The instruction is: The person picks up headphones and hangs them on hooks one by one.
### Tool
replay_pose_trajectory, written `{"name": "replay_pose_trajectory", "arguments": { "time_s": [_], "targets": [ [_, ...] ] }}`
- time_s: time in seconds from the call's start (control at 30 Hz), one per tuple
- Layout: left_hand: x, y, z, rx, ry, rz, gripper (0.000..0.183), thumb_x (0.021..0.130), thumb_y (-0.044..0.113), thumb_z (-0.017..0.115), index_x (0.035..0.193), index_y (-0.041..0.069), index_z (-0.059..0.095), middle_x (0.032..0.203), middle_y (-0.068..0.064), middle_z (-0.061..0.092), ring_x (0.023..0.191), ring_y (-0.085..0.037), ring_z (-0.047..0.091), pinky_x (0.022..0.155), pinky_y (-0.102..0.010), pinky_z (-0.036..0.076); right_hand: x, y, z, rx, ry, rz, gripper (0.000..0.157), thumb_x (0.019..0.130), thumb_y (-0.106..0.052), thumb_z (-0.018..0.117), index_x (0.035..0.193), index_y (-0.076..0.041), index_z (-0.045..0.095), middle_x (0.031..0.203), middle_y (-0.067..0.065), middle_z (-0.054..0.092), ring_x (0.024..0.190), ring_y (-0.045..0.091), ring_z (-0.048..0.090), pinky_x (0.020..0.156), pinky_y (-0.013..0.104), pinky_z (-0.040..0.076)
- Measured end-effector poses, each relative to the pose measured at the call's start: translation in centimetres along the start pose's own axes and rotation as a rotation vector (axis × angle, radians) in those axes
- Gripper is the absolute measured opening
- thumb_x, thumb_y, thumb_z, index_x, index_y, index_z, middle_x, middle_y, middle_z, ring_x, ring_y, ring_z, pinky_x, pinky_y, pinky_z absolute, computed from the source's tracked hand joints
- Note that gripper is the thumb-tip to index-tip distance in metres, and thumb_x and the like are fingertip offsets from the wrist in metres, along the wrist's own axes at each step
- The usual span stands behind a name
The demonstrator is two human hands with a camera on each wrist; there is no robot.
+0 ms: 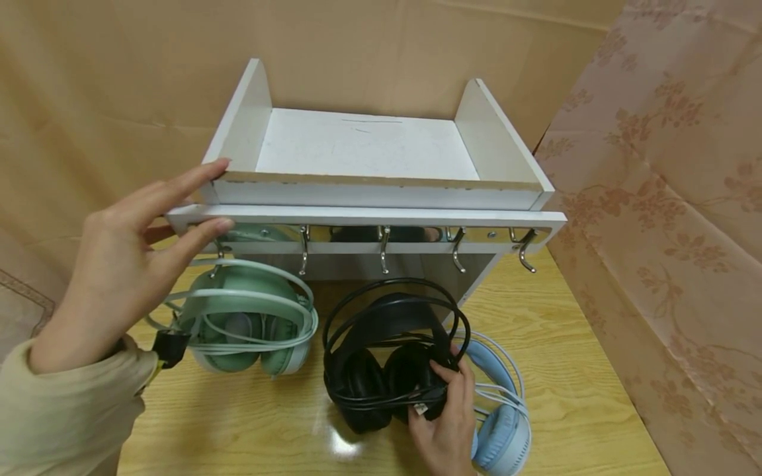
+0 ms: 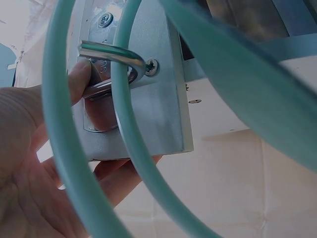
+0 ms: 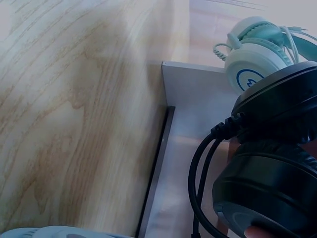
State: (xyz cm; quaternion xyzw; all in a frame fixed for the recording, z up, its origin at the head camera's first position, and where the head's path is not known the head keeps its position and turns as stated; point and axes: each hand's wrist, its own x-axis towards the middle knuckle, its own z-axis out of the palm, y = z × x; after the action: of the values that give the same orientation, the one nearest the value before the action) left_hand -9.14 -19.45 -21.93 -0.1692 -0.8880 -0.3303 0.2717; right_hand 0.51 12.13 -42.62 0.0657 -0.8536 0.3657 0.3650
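My left hand (image 1: 122, 264) pinches the left end of the white hook rack (image 1: 369, 215), thumb on its front and fingers above and behind. Green headphones (image 1: 244, 311) hang from the leftmost hook (image 2: 114, 57), just right of that hand; their green band (image 2: 126, 94) passes through the hook in the left wrist view. With my right hand (image 1: 446, 416) I hold black headphones (image 1: 389, 317) by the right ear cup, below the middle hooks. Their ear cups (image 3: 267, 186) fill the right side of the right wrist view, where only a fingertip of the hand shows.
Light blue headphones (image 1: 503, 430) lie on the wooden table (image 1: 571, 377) right of my right hand. Several metal hooks (image 1: 384, 251) stick out along the rack's front. Above them is a white shelf (image 1: 363, 149) with side walls. Patterned cloth (image 1: 673, 198) stands at the right.
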Motion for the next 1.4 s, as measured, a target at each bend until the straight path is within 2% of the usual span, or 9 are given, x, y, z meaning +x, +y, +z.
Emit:
{"name": "replay_pose_trajectory", "arguments": {
  "time_s": [0.17, 0.47, 0.6, 0.83, 0.97, 1.4],
  "targets": [
    [0.0, 0.0, 0.0, -0.002, 0.0, 0.001, 0.061, 0.079, 0.012, 0.073, 0.131, 0.036, 0.051, 0.109, -0.005, 0.067, 0.091, 0.015, 0.053, 0.076, 0.006, 0.042, 0.2, 0.0, 0.0, 0.01, 0.014, -0.009, 0.047, 0.063, 0.0, 0.073, 0.107, 0.001, 0.058, 0.129, 0.026, 0.046, 0.114, 0.04, 0.049, 0.106, 0.006, 0.031],
    [-0.1, 0.0, 0.0, -0.012, 0.001, 0.006, 0.06, 0.079, 0.011, 0.073, 0.13, 0.034, 0.052, 0.11, -0.005, 0.067, 0.091, 0.015, 0.053, 0.075, 0.006, 0.042, 0.7, -0.2, -0.1, -0.005, 0.035, -0.023, 0.053, 0.056, 0.007, 0.075, 0.106, 0.002, 0.058, 0.129, 0.027, 0.046, 0.116, 0.037, 0.046, 0.108, 0.009, 0.03],
    [-0.2, 0.2, 0.0, -0.013, 0.008, 0.002, 0.061, 0.078, 0.009, 0.073, 0.13, 0.034, 0.052, 0.105, -0.007, 0.067, 0.09, 0.017, 0.052, 0.075, 0.006, 0.042, 0.8, -0.3, -0.2, -0.003, 0.031, -0.016, 0.052, 0.058, 0.007, 0.076, 0.106, 0.002, 0.058, 0.13, 0.026, 0.045, 0.116, 0.039, 0.046, 0.108, 0.009, 0.029],
    [-0.2, 0.3, 0.0, -0.014, 0.018, -0.003, 0.062, 0.078, 0.008, 0.074, 0.13, 0.036, 0.052, 0.104, -0.002, 0.066, 0.09, 0.016, 0.052, 0.076, 0.005, 0.042, 1.0, -0.5, -0.1, 0.021, 0.045, -0.013, 0.044, 0.063, 0.005, 0.069, 0.106, 0.003, 0.058, 0.13, 0.027, 0.045, 0.117, 0.036, 0.046, 0.106, 0.008, 0.032],
    [-0.1, 0.3, 0.0, -0.003, 0.008, 0.0, 0.062, 0.079, 0.01, 0.073, 0.13, 0.036, 0.051, 0.106, -0.006, 0.067, 0.09, 0.016, 0.052, 0.076, 0.006, 0.042, 1.1, -0.5, 0.0, 0.028, 0.056, -0.023, 0.042, 0.065, 0.002, 0.069, 0.106, 0.003, 0.058, 0.13, 0.028, 0.045, 0.117, 0.036, 0.047, 0.106, 0.009, 0.033],
    [-0.1, 0.3, 0.0, -0.007, 0.016, -0.005, 0.062, 0.078, 0.009, 0.074, 0.13, 0.036, 0.052, 0.111, -0.007, 0.066, 0.091, 0.017, 0.051, 0.077, 0.005, 0.042, 1.6, -0.8, 0.0, 0.039, 0.054, -0.032, 0.043, 0.064, 0.004, 0.065, 0.106, 0.004, 0.058, 0.129, 0.027, 0.045, 0.116, 0.038, 0.047, 0.106, 0.009, 0.033]
  ]
}}
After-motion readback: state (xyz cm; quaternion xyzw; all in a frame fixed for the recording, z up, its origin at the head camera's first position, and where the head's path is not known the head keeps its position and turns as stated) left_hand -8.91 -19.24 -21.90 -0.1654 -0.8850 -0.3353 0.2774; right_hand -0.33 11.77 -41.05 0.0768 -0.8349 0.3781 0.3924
